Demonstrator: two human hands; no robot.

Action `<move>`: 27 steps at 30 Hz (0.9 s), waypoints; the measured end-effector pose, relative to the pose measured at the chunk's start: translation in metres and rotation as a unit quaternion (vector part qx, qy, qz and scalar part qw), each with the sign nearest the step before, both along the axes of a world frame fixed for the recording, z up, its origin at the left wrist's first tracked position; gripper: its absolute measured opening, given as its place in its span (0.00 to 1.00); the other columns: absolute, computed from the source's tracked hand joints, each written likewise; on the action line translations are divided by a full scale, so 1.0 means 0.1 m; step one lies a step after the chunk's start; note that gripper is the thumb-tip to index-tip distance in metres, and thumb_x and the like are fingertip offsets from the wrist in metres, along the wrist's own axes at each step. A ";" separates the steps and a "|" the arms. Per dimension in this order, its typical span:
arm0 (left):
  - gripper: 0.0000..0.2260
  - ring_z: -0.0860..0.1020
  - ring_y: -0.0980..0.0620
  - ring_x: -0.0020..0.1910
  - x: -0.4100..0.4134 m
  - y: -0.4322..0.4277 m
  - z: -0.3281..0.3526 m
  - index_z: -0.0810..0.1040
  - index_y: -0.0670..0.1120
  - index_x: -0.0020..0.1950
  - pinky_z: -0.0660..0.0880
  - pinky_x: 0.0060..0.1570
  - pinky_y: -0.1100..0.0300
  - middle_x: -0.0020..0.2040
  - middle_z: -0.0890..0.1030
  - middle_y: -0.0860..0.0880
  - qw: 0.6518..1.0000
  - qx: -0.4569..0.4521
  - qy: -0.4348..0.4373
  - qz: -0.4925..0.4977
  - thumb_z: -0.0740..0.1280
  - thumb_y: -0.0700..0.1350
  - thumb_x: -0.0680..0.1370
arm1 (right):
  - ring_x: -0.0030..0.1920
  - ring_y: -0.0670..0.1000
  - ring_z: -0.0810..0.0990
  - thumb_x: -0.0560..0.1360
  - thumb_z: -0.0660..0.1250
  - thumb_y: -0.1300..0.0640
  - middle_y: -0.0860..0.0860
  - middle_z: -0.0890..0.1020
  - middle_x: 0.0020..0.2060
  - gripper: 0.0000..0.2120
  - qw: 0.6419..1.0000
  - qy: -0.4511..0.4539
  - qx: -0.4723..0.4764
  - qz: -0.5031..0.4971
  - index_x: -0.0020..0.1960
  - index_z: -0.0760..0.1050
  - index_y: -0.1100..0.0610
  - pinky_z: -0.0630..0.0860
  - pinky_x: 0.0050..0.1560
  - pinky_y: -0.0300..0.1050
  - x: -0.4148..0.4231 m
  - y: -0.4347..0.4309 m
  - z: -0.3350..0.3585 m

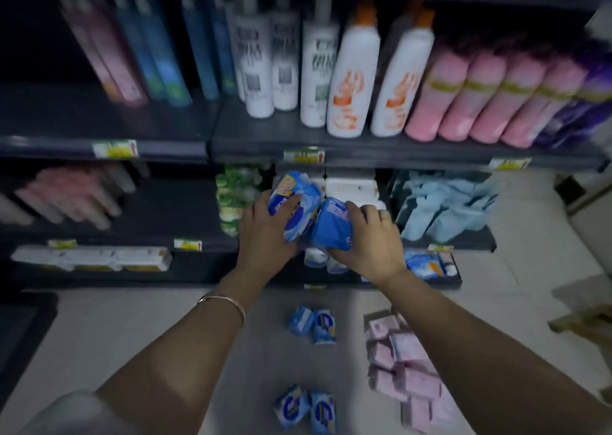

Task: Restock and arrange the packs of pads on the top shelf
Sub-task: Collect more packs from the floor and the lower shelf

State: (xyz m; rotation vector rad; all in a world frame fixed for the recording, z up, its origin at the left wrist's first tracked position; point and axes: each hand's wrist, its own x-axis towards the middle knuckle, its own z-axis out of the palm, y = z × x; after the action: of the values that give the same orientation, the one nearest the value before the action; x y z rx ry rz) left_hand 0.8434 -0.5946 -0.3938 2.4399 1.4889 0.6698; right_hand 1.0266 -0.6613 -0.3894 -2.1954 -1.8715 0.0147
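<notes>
Clutching one blue pack of pads (291, 191) in left hand (265, 232) & a second pack (331, 227) in right hand (371, 240), fingers (357, 211) curled round both, level w/ a lower shelf (185, 216), I risk slick wrappers knocking together & dropping to the floor (165, 335).

Nothing here can be read. Blur smears the dark lettering on the white bottles (255, 70), the figures on the yellow shelf tags (304, 156), and the print on the blue packs of pads (291, 196).
</notes>
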 end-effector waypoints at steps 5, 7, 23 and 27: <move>0.41 0.72 0.39 0.56 -0.19 0.19 1.03 0.62 0.48 0.72 0.66 0.56 0.52 0.63 0.73 0.40 0.990 0.087 -0.111 -0.018 0.77 0.46 0.63 | 0.60 0.59 0.69 0.65 0.69 0.36 0.54 0.71 0.60 0.43 0.996 0.005 0.084 -0.009 0.74 0.60 0.52 0.70 0.57 0.53 -0.08 0.11 1.03; 0.44 0.74 0.40 0.53 -0.23 0.30 1.41 0.58 0.45 0.72 0.67 0.53 0.54 0.59 0.76 0.39 0.980 0.113 -0.163 -0.014 0.77 0.46 0.61 | 0.59 0.58 0.70 0.64 0.66 0.34 0.53 0.72 0.60 0.43 0.993 -0.006 0.117 -0.007 0.73 0.60 0.52 0.71 0.58 0.53 -0.08 0.17 1.40; 0.45 0.65 0.54 0.61 0.33 1.07 3.80 0.64 0.49 0.73 0.57 0.58 0.74 0.57 0.66 0.49 0.958 0.057 -0.272 -0.066 0.68 0.52 0.55 | 0.57 0.60 0.71 0.61 0.60 0.33 0.55 0.73 0.60 0.43 0.939 0.005 0.344 0.006 0.70 0.68 0.55 0.73 0.55 0.53 0.61 0.99 3.49; 0.47 0.70 0.52 0.60 0.56 1.48 4.04 0.68 0.52 0.70 0.65 0.64 0.63 0.59 0.70 0.47 0.955 -0.022 -0.295 -0.025 0.71 0.55 0.50 | 0.63 0.56 0.65 0.66 0.70 0.39 0.51 0.67 0.64 0.40 0.950 0.034 0.310 0.009 0.74 0.62 0.50 0.70 0.59 0.48 1.00 1.35 3.76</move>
State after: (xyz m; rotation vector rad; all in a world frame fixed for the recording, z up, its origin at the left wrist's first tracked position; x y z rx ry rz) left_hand 0.8994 -0.4463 0.0103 1.9740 1.1732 1.2027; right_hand 1.1267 -0.5266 -0.0133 -1.7171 -1.5737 -0.4297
